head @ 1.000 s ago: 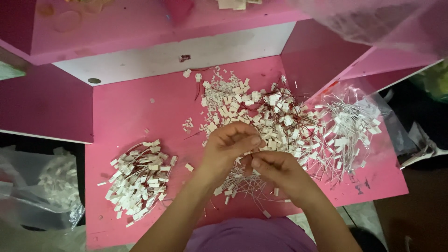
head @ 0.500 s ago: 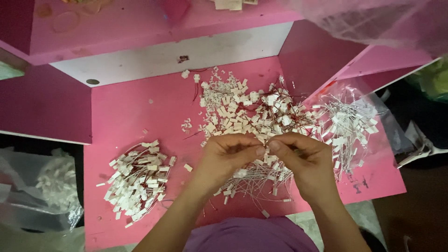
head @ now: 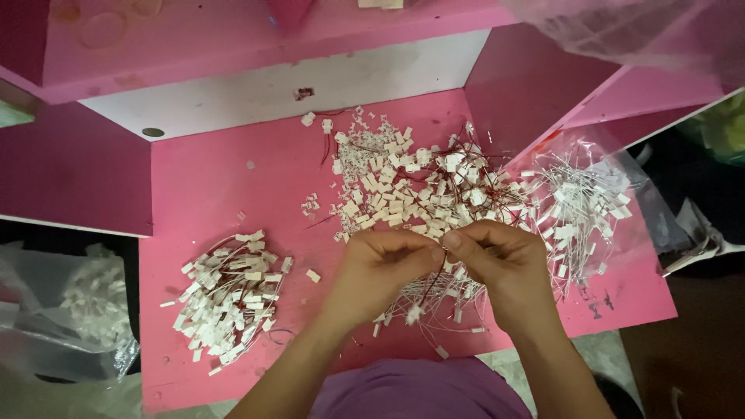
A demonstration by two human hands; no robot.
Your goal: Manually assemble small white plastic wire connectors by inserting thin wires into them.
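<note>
My left hand (head: 382,273) and my right hand (head: 498,268) meet fingertip to fingertip over the pink table (head: 217,186). Between them they pinch a small white connector with thin red and white wires. Just beyond and beneath the hands lies a big loose heap of white connectors and wires (head: 411,194). A neater pile of wired connectors (head: 229,295) rests on the table at the left, apart from both hands.
A clear plastic bag with white wired parts (head: 582,206) lies at the table's right side. A white back panel (head: 272,89) and pink shelf walls enclose the table. Another plastic bag (head: 70,310) sits off the left edge. A few stray connectors (head: 310,203) lie mid-table.
My right hand has risen from lower down to meet my left hand, and both hands have shifted slightly right over the heap. The piles have not moved.
</note>
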